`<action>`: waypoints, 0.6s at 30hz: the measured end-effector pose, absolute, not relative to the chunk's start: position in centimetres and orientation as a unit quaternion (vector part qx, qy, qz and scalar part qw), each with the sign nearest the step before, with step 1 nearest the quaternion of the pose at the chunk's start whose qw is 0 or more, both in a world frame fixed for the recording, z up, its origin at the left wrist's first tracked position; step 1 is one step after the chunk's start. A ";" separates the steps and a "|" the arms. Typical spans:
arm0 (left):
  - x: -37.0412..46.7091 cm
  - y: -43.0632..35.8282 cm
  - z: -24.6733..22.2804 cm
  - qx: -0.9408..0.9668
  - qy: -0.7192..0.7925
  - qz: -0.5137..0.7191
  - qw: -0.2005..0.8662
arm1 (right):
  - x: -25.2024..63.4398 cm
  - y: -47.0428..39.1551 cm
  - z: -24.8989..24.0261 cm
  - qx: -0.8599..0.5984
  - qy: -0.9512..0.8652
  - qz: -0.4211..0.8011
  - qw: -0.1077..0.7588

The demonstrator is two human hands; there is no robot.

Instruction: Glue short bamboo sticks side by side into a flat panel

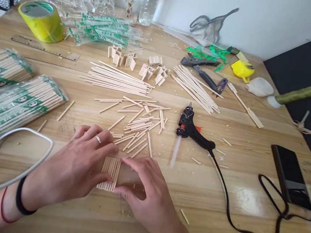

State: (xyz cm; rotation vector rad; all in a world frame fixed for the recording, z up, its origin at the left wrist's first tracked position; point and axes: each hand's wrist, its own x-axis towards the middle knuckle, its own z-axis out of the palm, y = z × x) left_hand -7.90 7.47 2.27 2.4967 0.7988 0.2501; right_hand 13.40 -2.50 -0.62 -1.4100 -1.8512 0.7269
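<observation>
A small flat row of short wooden sticks [110, 174], laid side by side, lies on the table between my two hands. My left hand [79, 167] wears a ring; its thumb presses on the row's lower left part and its fingers curl along the left and far side. With thumb and forefinger, my right hand [149, 192] grips the row's right edge at both ends. Just beyond them is a scattered pile of cut sticks [139, 126]. A black hot glue gun [194, 129] with a clear glue stick lies to the right.
Behind the pile are longer sticks [117, 80] and small stick assemblies [147, 71]. Plastic-wrapped stick bundles [20, 109] and a white cable [47, 147] lie left. Yellow tape [41, 23], a ruler [45, 47], cutters [198, 62], a bottle [151, 4] and a phone [291, 176] surround the workspace.
</observation>
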 end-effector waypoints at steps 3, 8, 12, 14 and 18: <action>-8.3 7.8 2.4 0.927 0.265 0.093 0.250 | 13.7 -2.4 -0.5 -0.538 -0.713 0.292 0.342; -8.7 7.9 3.1 0.941 0.233 0.083 0.231 | 14.0 -2.6 0.0 -0.529 -0.722 0.309 0.322; -8.6 7.1 3.3 0.941 0.253 0.058 0.217 | 13.5 -2.6 -0.1 -0.515 -0.754 0.274 0.301; -8.4 6.8 3.2 0.937 0.260 0.054 0.226 | 13.3 -2.5 -0.2 -0.517 -0.756 0.263 0.304; -8.1 6.8 2.9 0.938 0.257 0.058 0.227 | 13.3 -2.5 -0.5 -0.524 -0.746 0.258 0.319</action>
